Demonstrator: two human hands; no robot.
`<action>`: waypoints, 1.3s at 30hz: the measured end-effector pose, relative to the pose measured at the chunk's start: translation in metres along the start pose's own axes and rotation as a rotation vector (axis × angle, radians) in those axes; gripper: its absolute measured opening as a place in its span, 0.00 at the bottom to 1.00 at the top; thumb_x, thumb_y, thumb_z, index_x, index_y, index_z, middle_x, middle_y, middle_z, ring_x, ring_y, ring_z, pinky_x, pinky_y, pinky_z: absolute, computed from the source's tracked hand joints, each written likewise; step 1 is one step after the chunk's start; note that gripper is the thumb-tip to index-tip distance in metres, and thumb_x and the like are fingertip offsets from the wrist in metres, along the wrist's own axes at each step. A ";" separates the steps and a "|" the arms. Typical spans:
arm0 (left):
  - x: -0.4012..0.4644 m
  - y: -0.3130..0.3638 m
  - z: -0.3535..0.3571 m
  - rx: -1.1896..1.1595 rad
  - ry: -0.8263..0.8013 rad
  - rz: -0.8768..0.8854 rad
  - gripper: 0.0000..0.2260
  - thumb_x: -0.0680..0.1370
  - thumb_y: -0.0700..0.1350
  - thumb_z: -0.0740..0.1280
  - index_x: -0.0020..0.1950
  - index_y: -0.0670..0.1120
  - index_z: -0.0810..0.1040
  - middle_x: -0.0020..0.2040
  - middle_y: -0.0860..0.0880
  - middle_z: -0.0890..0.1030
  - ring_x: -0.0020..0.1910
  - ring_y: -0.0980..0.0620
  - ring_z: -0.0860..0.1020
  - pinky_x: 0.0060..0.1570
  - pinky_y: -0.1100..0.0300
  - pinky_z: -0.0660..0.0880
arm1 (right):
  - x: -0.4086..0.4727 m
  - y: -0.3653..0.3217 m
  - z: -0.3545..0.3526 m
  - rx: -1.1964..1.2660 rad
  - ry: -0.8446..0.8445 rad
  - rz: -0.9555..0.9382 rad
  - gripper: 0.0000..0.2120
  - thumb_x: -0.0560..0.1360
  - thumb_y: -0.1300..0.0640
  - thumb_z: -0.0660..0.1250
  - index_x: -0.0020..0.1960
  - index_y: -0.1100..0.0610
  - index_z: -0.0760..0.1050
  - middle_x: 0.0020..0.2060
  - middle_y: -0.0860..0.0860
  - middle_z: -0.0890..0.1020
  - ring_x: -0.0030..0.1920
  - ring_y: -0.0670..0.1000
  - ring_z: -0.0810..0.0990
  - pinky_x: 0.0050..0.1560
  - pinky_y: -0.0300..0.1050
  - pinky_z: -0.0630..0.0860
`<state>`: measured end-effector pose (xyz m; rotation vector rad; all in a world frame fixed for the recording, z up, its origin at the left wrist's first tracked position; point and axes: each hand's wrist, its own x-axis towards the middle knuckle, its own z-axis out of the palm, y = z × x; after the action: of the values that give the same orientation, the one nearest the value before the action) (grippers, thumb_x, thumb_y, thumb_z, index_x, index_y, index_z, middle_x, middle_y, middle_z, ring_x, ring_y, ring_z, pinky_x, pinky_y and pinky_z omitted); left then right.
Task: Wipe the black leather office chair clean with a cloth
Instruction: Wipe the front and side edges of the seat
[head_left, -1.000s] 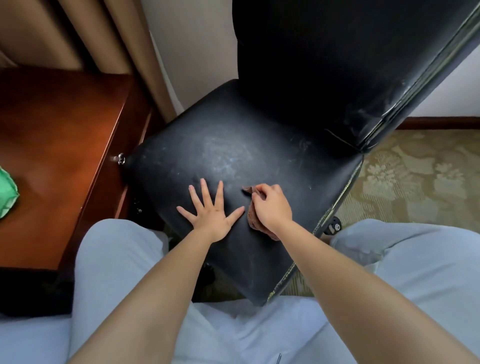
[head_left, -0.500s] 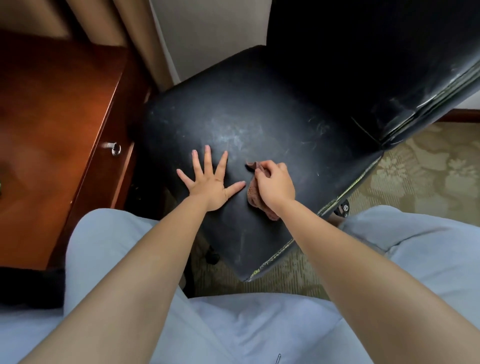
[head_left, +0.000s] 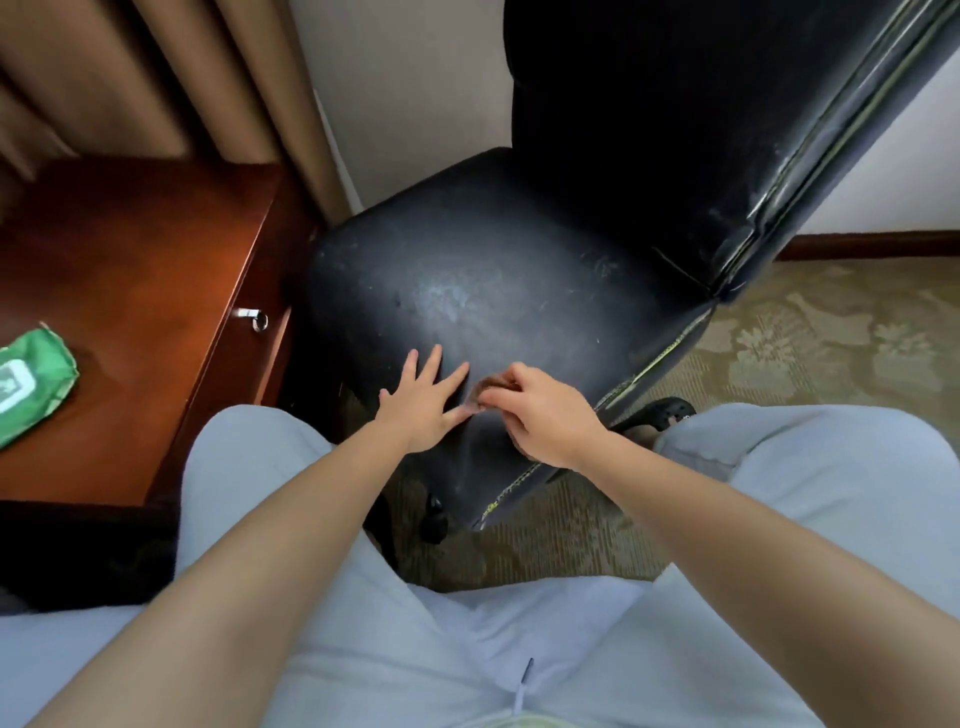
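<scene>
The black leather chair (head_left: 519, 291) fills the centre of the view, its seat scuffed and marked with pale smears, its tall backrest rising toward one o'clock. The left hand (head_left: 423, 402) lies flat on the front part of the seat, fingers straight and spread, pointing toward twelve. Just beside it at three o'clock, the right hand (head_left: 545, 415) curls its fingers round a small brown cloth (head_left: 491, 387), pressing it against the leather near the front edge; only a little of the cloth shows past the fingers. The left thumb nearly meets the right fingertips. At nine o'clock stands a reddish wooden desk (head_left: 130, 291) with a green wipes packet (head_left: 31, 384) on it. Patterned carpet (head_left: 831, 353) spreads at three o'clock.
</scene>
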<state>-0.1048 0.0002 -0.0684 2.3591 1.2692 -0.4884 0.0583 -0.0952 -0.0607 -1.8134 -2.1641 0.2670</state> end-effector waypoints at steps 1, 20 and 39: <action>-0.006 0.002 0.004 -0.014 0.010 0.002 0.29 0.81 0.61 0.53 0.78 0.59 0.45 0.78 0.51 0.37 0.76 0.45 0.35 0.69 0.33 0.55 | -0.009 -0.001 -0.001 -0.062 -0.043 -0.105 0.13 0.75 0.58 0.65 0.58 0.50 0.78 0.48 0.54 0.75 0.47 0.57 0.75 0.36 0.48 0.75; -0.013 0.007 0.012 0.089 -0.063 0.009 0.36 0.77 0.68 0.55 0.77 0.62 0.38 0.78 0.50 0.34 0.76 0.44 0.36 0.68 0.30 0.52 | -0.031 -0.007 0.022 -0.503 -0.328 -0.727 0.17 0.70 0.51 0.71 0.57 0.41 0.77 0.50 0.48 0.77 0.45 0.51 0.74 0.31 0.42 0.71; -0.001 0.016 -0.014 0.314 -0.018 0.018 0.42 0.70 0.69 0.67 0.78 0.58 0.52 0.76 0.45 0.60 0.70 0.40 0.65 0.63 0.45 0.68 | -0.031 -0.012 0.024 -0.577 -0.375 -0.864 0.09 0.69 0.47 0.71 0.48 0.40 0.79 0.47 0.44 0.76 0.44 0.49 0.72 0.31 0.40 0.66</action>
<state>-0.0901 -0.0016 -0.0523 2.6106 1.2385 -0.7491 0.0432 -0.1265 -0.0825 -0.8764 -3.2969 -0.2684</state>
